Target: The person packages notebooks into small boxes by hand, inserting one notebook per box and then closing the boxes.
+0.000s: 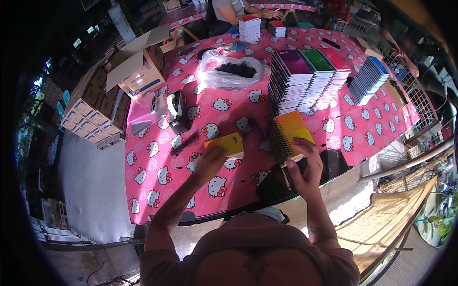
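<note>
My left hand (213, 159) is closed round the near left end of a small yellow notebook (231, 143), which lies with its white page edges showing; whether it is one or a short stack I cannot tell. My right hand (307, 168) rests on a pile of yellow spiral notebooks (292, 127), its fingers on the top cover and its thumb apart, by the near edge. Black coil bindings run down the pile's left side. Between the two lies a dark tool (258, 127), partly in shadow. Thin black wire coils (185, 143) lie left of my left hand.
Tall stacks of purple (292, 62), green (316, 60) and red (337, 59) spiral notebooks stand behind, with a blue stack (369, 78) farther right. A black tape dispenser (177, 112), a plastic bag (231, 76) of black coils and cardboard boxes (143, 71) are leftward. Another person (229, 12) sits across.
</note>
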`<state>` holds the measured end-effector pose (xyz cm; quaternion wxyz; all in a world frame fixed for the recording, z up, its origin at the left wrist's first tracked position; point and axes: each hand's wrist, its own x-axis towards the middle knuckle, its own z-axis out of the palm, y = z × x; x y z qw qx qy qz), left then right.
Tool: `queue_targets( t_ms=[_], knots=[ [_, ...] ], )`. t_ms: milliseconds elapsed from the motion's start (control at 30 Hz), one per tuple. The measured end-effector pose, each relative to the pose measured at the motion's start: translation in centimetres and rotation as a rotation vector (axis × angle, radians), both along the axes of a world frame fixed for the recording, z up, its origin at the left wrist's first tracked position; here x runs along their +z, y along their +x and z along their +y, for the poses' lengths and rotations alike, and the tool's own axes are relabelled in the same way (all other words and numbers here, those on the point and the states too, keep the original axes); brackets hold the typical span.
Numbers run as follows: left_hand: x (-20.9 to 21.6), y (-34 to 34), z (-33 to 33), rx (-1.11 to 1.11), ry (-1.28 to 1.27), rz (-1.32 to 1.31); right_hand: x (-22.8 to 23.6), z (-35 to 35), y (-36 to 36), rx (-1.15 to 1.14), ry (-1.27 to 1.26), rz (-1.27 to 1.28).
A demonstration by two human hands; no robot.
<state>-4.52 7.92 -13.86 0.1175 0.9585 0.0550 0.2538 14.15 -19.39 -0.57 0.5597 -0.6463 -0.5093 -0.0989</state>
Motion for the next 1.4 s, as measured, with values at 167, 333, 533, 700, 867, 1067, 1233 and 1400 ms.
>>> queue_targets(
  t_ms=[167,333,533,700,867,1067,1233,1400],
  knots=[
    [3.2,0.9,0.7,-0.007,0.045,-0.079,-4.1,7.4,-2.1,0.191,-0.123,0.132],
    [3.6,1.8,0.7,0.094,0.12,0.024,-10.3,14.4,-1.7,0.266,-0.015,0.305],
    [1.7,-1.2,7.3,0.349,-0.036,0.002,-15.2,16.3,-1.1,0.396,-0.242,0.669],
    [-7.3,-6.6,14.0,0.452,0.225,0.116,-14.7,17.2,-1.6,0.468,-0.241,0.686],
    [-4.3,-4.8,12.4,0.465,-0.065,-0.001,-14.7,17.3,-1.4,0.431,-0.189,0.716],
    [2.4,-3.9,6.4,0.205,-0.564,-0.183,-15.1,17.0,-0.6,0.502,-0.252,0.693],
    [4.1,-4.2,4.9,0.163,-0.363,-0.287,-14.8,17.0,-0.7,0.498,-0.31,0.777],
    [4.1,-3.8,4.8,0.164,-0.407,-0.231,-14.8,16.8,-1.0,0.479,-0.28,0.664]
  ],
)
